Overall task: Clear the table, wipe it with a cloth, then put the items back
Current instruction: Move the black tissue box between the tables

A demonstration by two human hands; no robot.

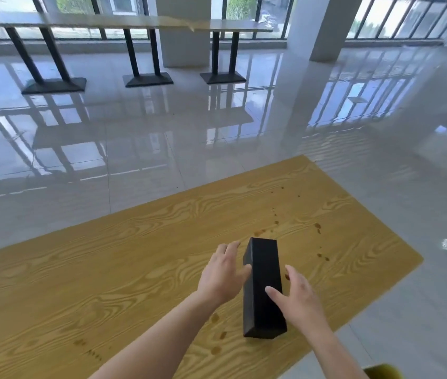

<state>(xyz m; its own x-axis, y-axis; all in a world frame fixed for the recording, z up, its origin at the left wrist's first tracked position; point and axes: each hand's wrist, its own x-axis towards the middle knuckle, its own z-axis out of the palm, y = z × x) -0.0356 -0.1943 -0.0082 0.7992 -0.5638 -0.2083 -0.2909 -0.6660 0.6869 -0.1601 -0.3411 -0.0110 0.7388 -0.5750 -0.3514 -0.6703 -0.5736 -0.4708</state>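
Black box [264, 291] flat on the wood-grain table [107, 269], lower centre of the frame, among brown stains [318, 228]. Flanked by left hand [221, 274], fingers spread and straight, thumb against its left edge, and right hand [300, 300], likewise spread, thumb across its top face. Glossy tiled floor [162, 132] beyond, filling the upper frame.

**A canteen-like hall in a large building**

A long counter table [80, 23] runs across the top of the frame in front of tall windows [397, 17], standing on black pedestal bases [148, 79]. Glossy pale floor tiles [162, 127] fill the middle and mirror the glazing. White columns [318, 26] rise at upper centre and upper right. A wood-grain table [135, 255] marked with dark spots [318, 228] fills the lower part.
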